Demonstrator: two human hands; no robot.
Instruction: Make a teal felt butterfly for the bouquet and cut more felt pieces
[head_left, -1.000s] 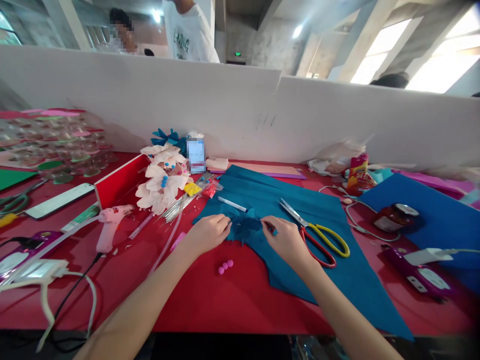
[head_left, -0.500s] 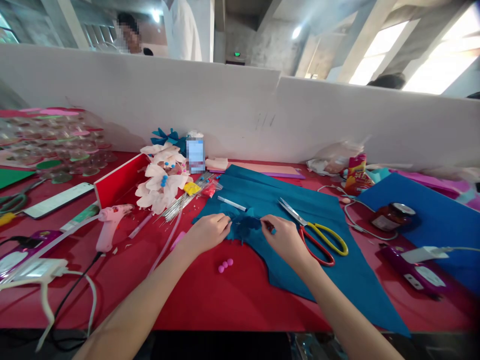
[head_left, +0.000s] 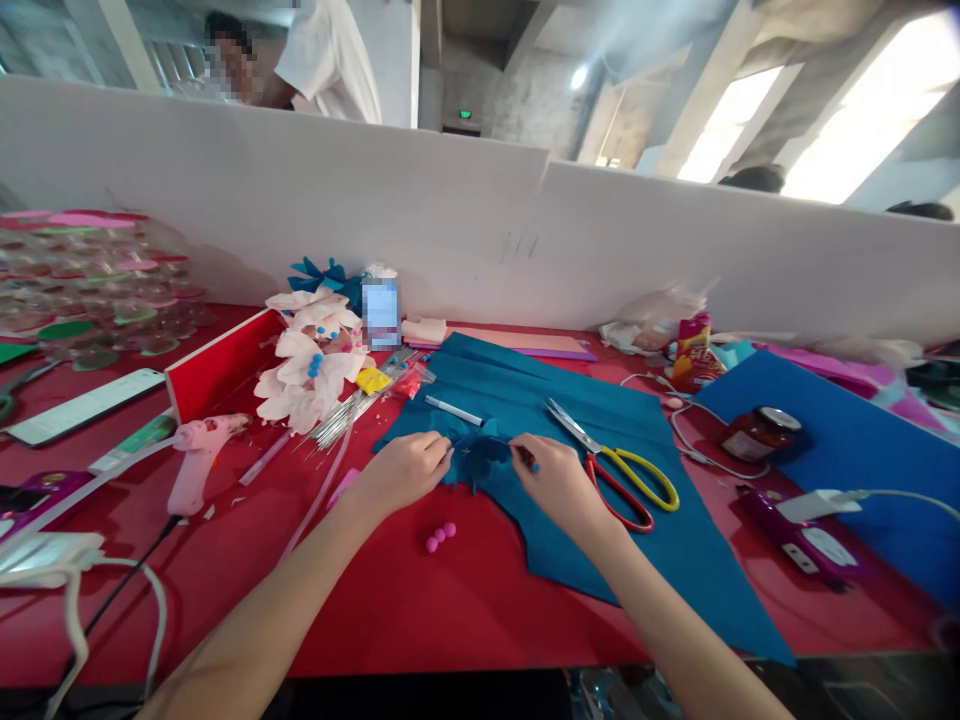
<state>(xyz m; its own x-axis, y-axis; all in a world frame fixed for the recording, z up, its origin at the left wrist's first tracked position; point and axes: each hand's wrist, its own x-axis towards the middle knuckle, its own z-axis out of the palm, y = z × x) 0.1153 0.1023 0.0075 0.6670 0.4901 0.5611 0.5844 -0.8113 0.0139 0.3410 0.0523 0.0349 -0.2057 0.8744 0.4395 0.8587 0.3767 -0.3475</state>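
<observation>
My left hand (head_left: 409,472) is closed, fingertips pinching the left side of a thin blue petal-like piece (head_left: 481,458). On the other side, my right hand (head_left: 551,472) pinches the same piece between thumb and fingers. It spans the gap between both hands, above the lower left edge of a large blue sheet (head_left: 652,570), and blends into it. Scissors (head_left: 598,448) with one red and one yellow handle lie partly spread to the right of my right hand. A white pen (head_left: 454,410) rests just beyond my fingers. Small pink balls (head_left: 441,537) sit in front of my hands.
At left are a pink glue gun (head_left: 196,465), a phone (head_left: 90,405) and cables. Pale fabric flowers (head_left: 311,375), wires (head_left: 341,420) and an upright phone (head_left: 381,312) stand further back. A jar (head_left: 761,433) and a purple power strip (head_left: 799,540) occupy the right. A white partition (head_left: 450,230) closes the back.
The whole view has shifted slightly, so things appear a little further left. Both hands keep their pinch on the blue piece, nearly still. Behind the partition, a person in white has moved.
</observation>
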